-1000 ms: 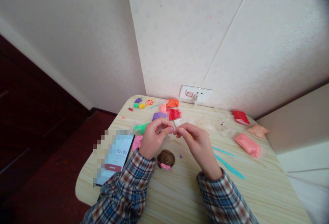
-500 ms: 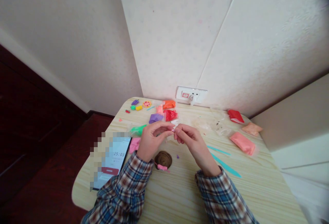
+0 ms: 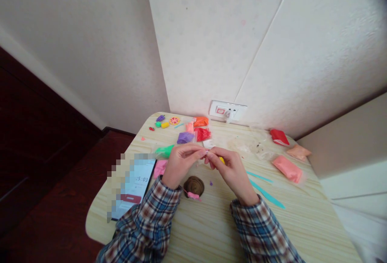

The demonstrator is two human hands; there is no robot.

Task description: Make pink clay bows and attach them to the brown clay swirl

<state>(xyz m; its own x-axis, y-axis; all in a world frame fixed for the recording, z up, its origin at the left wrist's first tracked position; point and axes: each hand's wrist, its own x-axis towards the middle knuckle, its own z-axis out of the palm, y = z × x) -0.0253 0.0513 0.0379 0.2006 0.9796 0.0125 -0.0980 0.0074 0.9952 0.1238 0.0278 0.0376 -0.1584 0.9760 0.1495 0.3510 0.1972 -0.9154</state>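
Above the middle of the pale wood-grain desk, the left hand and right hand meet fingertip to fingertip, both in plaid sleeves. The fingers of each are pressed together, pinching a tiny pale piece between them (its exact shape is too small to make out). A bit of yellow shows just behind the right hand. Below the hands, nearer the wearer, lies a brown coiled disc with a pink bow on its near edge; a purple crumb sits just beside it. Two turquoise modelling tools rest to the right, and a phone lies at the left. Green, purple and red packets lie beyond the left hand. At the far left corner are a miniature grape bunch and a round fruit slice; a coral packet lies well off to the right.
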